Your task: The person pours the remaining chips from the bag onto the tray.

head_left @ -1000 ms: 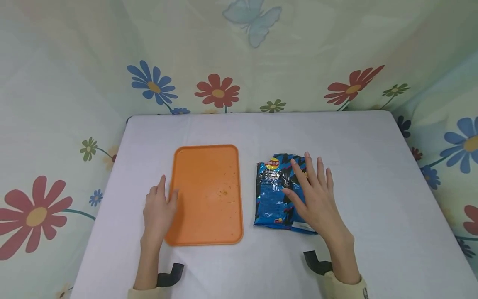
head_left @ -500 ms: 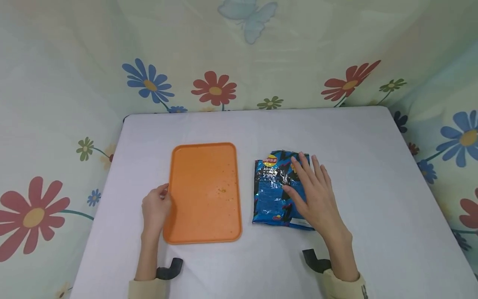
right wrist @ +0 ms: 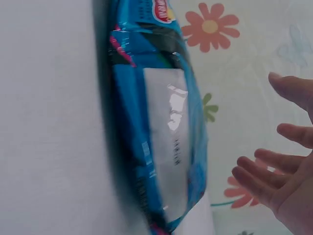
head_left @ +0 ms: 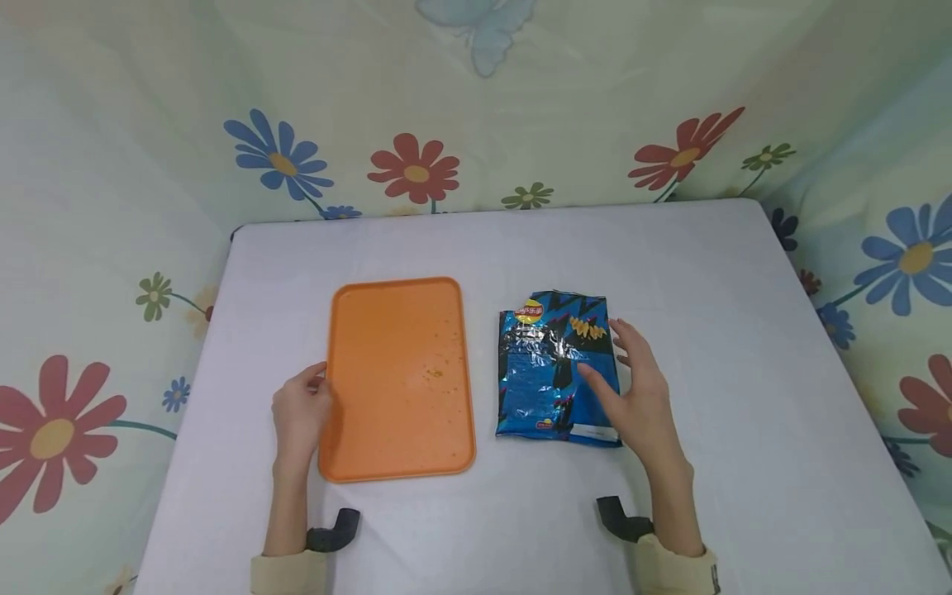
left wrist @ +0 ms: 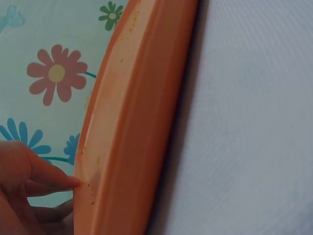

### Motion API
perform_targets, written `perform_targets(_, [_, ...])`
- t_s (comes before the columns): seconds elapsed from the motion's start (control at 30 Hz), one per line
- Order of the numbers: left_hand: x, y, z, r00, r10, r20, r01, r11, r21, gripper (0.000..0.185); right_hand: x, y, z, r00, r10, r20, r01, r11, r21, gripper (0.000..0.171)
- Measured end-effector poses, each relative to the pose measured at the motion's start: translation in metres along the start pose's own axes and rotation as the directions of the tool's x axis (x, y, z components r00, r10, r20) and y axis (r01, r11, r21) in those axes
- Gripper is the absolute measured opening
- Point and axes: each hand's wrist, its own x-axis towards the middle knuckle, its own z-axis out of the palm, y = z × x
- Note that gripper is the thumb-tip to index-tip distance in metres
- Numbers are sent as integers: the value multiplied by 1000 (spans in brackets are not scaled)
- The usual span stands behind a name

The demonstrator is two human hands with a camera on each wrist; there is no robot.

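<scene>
An orange tray (head_left: 387,430) with crumbs on its right part lies left of centre in the head view. My left hand (head_left: 300,413) is at its left rim, pinching the edge; in the left wrist view a fingertip meets the tray's rim (left wrist: 85,183). To the right lies a blue and black chip bag (head_left: 535,380), its top edge torn uneven. My right hand (head_left: 643,397) hovers at the bag's right side, thumb over the bag and the other fingers beyond its edge. In the right wrist view this hand's fingers are spread apart from the bag (right wrist: 166,127).
A white cloth covers the table (head_left: 714,273). Yellow crumbs (head_left: 435,373) lie on the tray. A curtain (head_left: 580,99) printed with flowers hangs behind and at both sides. A black curved piece (head_left: 625,521) shows at the right wrist, with another (head_left: 335,530) at the left.
My left hand has gone from extended fingers beside the tray to gripping its left edge. The right hand has drawn from over the bag to its right side. The head view has shifted slightly.
</scene>
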Motion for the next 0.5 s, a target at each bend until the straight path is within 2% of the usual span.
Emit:
perform_targets(0.13, [0,0,-1,1000,-14,6,14,1000,-12,35,-11,6,1,981,192,6,-192,981,20,74])
perform_targets(0.2, [0,0,-1,1000,-21,10,21,1000,-15,35,-16,9,1,967,254,2,-254,967,32,72])
perform_targets(0.33, [1,-2,-1,999,-27,17,27,1000,-12,35,-24,15,1,945,326,11,-326,944,46,71])
perform_targets(0.5, [2,-4,-1,999,-28,35,29,999,-30,36,-32,22,5,932,361,23,-361,932,20,69])
